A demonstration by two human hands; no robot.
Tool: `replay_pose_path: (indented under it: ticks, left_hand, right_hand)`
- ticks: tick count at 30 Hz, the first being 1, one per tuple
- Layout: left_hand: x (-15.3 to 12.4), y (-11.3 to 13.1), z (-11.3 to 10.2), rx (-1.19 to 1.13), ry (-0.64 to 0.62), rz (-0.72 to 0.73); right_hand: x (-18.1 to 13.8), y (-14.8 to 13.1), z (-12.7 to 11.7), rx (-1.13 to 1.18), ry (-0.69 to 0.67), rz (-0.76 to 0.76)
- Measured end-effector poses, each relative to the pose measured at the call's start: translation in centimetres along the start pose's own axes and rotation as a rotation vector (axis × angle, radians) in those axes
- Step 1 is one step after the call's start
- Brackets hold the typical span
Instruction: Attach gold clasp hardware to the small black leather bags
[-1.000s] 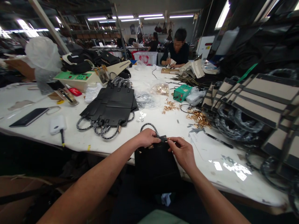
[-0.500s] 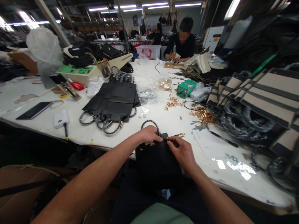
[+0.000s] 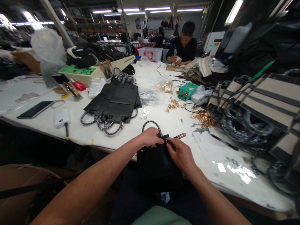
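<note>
A small black handbag [image 3: 156, 165] hangs over the near edge of the white table [image 3: 164, 123], its wrapped handle [image 3: 151, 123] lying on the tabletop. My left hand [image 3: 151, 137] is closed on the bag's top edge by a gold fitting. My right hand [image 3: 179, 153] pinches a small gold metal piece at the bag's top. A gold strap tab [image 3: 180, 136] sticks out to the right of my fingers.
A stack of black bags [image 3: 114, 103] lies ahead on the left. Loose gold hardware [image 3: 202, 117], a green box [image 3: 187, 91], a phone [image 3: 35, 109] and beige striped totes [image 3: 262, 97] surround it. A person [image 3: 185, 47] works at the far end.
My hands have stayed on the bag's top; the right fingers shifted slightly left toward the left hand. The view drifted a little.
</note>
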State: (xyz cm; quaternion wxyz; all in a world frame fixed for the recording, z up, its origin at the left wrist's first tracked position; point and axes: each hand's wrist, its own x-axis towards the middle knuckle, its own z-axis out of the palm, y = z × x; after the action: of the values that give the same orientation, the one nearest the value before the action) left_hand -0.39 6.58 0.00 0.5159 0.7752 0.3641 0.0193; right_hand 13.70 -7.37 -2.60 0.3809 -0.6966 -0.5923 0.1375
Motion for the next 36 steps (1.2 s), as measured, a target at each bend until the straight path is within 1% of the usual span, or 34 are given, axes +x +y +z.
replay_pose_path:
  ticks: [3, 7, 11, 17, 20, 23, 25, 28, 30, 34, 36]
  left_hand:
    - [-0.1, 0.2, 0.1, -0.007, 0.003, 0.031]
    - [-0.1, 0.6, 0.2, 0.018, 0.022, 0.052]
    - [-0.3, 0.9, 0.4, 0.075, 0.055, 0.059]
    - [-1.0, 2.0, 0.9, 0.196, 0.150, 0.067]
    - [-1.4, 2.8, 1.1, 0.246, 0.189, 0.082]
    - [-2.0, 3.4, 1.1, 0.285, 0.205, 0.106]
    - [-2.2, 3.7, 1.0, 0.300, 0.198, 0.112]
    - [-2.5, 3.9, 0.8, 0.274, 0.161, 0.111]
    - [-2.5, 3.9, 0.7, 0.231, 0.140, 0.118]
    - [-2.6, 3.8, 0.8, 0.163, 0.142, 0.139]
    - [-2.6, 3.6, 0.7, 0.129, 0.127, 0.148]
  right_hand:
    - [0.7, -0.7, -1.1, -0.127, -0.073, -0.012]
    - [1.5, -1.5, -2.0, -0.269, -0.110, -0.037]
    - [1.8, -1.2, -2.3, -0.277, -0.126, -0.041]
    - [2.0, -0.9, -2.6, -0.264, -0.169, -0.026]
    - [2.2, -0.9, -2.9, -0.189, -0.199, -0.011]
    - [2.2, -0.8, -3.0, -0.080, -0.171, 0.052]
    - [2.0, -0.7, -2.9, 0.010, -0.139, 0.128]
    - [1.8, -0.5, -2.8, 0.172, -0.153, 0.211]
    - [1.7, -0.5, -2.6, 0.223, -0.167, 0.221]
    - [1.6, -0.4, -2.3, 0.228, -0.147, 0.191]
    - [1.6, -0.3, -2.4, 0.281, -0.165, 0.203]
